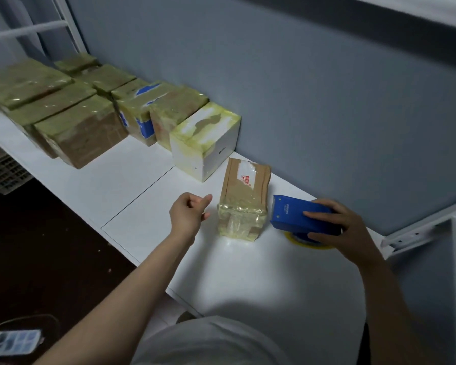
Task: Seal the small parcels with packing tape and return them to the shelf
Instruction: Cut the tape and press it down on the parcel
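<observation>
Standing on the white shelf (142, 185) between the two hands is the small brown parcel (244, 204), upright on its narrow end, just in front of the white box (203, 143) that ends the row of wrapped boxes (84, 127) along the grey wall. Glossy yellowish tape already covers its lower part, while the upper part shows bare brown paper with a white label. The left hand (187, 216) hovers just beside it without touching, fingers loosely curled, thumb pointing toward it, holding nothing. The right hand (345, 230) grips the blue tape dispenser (298, 214) from above, with the yellow tape roll (300, 239) showing beneath it, close to the parcel's other side. The parcel looks light and fairly stiff, though its paper skin creases at the top, so it probably dents under a hard squeeze. The taped part is likely slick; the bare paper higher up should give better grip. Tall and narrow, it could tip from a sideways nudge, so holding it across both broad faces near the middle seems safest while tape goes on.
</observation>
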